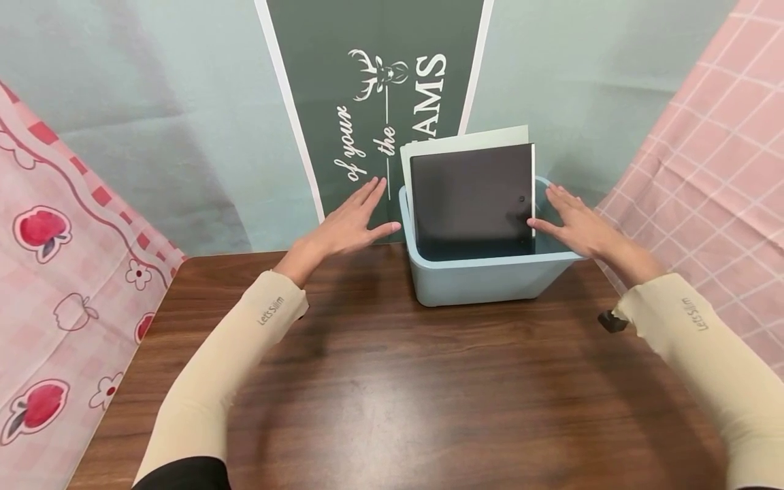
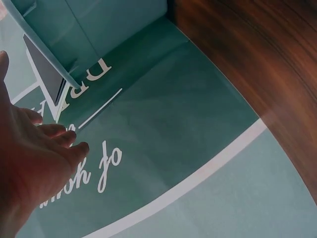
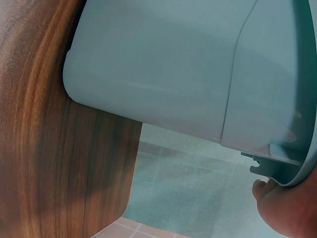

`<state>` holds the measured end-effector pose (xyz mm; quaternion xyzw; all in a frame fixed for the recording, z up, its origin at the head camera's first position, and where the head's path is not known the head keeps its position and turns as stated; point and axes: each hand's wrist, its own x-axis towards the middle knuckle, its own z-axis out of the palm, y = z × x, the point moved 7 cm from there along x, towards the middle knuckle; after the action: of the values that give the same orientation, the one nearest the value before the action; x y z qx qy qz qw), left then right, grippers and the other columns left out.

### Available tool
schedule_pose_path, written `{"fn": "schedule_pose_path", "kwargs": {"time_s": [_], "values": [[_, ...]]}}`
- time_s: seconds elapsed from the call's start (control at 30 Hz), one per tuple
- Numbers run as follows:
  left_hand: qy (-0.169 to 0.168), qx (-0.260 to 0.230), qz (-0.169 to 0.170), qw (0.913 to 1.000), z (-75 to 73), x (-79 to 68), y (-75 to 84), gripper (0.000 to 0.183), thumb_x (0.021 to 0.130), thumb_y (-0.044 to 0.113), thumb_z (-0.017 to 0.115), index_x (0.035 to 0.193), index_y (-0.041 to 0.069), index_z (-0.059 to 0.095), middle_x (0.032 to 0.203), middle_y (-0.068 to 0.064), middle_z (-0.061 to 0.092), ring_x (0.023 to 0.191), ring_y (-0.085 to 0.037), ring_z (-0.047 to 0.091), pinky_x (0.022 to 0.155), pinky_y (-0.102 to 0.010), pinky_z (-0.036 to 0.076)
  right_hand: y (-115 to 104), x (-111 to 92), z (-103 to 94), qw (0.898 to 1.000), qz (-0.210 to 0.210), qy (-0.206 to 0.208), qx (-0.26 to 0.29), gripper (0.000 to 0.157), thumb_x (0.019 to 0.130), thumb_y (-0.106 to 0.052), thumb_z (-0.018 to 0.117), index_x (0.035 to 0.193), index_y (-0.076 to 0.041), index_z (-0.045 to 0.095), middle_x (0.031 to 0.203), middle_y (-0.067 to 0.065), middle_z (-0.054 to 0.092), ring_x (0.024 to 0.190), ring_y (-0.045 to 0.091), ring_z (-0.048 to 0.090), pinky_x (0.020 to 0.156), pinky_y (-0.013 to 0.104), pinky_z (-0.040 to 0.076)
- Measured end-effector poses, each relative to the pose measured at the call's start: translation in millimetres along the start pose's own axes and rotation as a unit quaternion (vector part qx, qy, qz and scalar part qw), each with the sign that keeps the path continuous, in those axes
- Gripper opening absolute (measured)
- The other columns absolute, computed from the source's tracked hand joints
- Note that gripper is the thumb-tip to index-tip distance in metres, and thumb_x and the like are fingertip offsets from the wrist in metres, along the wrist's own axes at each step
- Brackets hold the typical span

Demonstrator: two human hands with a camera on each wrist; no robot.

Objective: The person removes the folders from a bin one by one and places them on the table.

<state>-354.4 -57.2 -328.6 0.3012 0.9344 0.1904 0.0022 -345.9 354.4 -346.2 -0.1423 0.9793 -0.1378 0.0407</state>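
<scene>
A light blue plastic bin [image 1: 478,282] stands at the back of the table. Leaning up out of it is a tablet [image 1: 471,197] with a dark screen and white edge, and a pale flat panel [image 1: 490,139] shows behind it. Just left of the bin is my left hand [image 1: 346,221], fingers straight and thumb spread toward the rim, holding nothing. My right hand [image 1: 578,221] is at the bin's right rim, fingers extended along it and thumb tip at the tablet's right edge. The right wrist view shows fingertips [image 3: 262,188] right by the rim [image 3: 302,173].
The brown wooden table [image 1: 392,381] extends in front of the bin. Behind it hangs a green cloth [image 1: 367,27] with white lettering. Pink patterned cloths hang at the left [image 1: 73,292] and right [image 1: 723,184]. A small black object [image 1: 611,321] sits beneath the right sleeve cuff.
</scene>
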Motion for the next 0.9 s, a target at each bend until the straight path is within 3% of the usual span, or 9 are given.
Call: {"fn": "schedule_pose_path", "kwargs": {"time_s": [0.43, 0.9], "values": [[-0.003, 0.018, 0.011, 0.9998, 3.7, 12.5, 12.5, 0.095, 0.103, 0.068, 0.052, 0.172, 0.020, 0.007, 0.179, -0.003, -0.002, 0.165, -0.024, 0.004, 0.132, -0.043, 0.014, 5.5, 0.1, -1.2, 1.000, 0.012, 0.007, 0.006, 0.098, 0.108, -0.065, 0.040, 0.167, 0.004, 0.003, 0.175, 0.024, -0.005, 0.162, 0.044, -0.003, 0.126, 0.067, 0.005], [0.002, 0.039, 0.032, 0.9987, 6.1, 29.2, 26.1, 0.095, 0.104, 0.066, 0.053, 0.172, 0.016, 0.010, 0.179, -0.011, 0.004, 0.165, -0.025, 0.006, 0.133, -0.042, 0.010, 4.4, -0.4, -1.1, 1.000, 0.020, 0.011, 0.019, 0.098, 0.108, -0.066, 0.042, 0.168, 0.000, 0.002, 0.176, 0.023, -0.004, 0.161, 0.046, -0.001, 0.126, 0.068, 0.006]]}}
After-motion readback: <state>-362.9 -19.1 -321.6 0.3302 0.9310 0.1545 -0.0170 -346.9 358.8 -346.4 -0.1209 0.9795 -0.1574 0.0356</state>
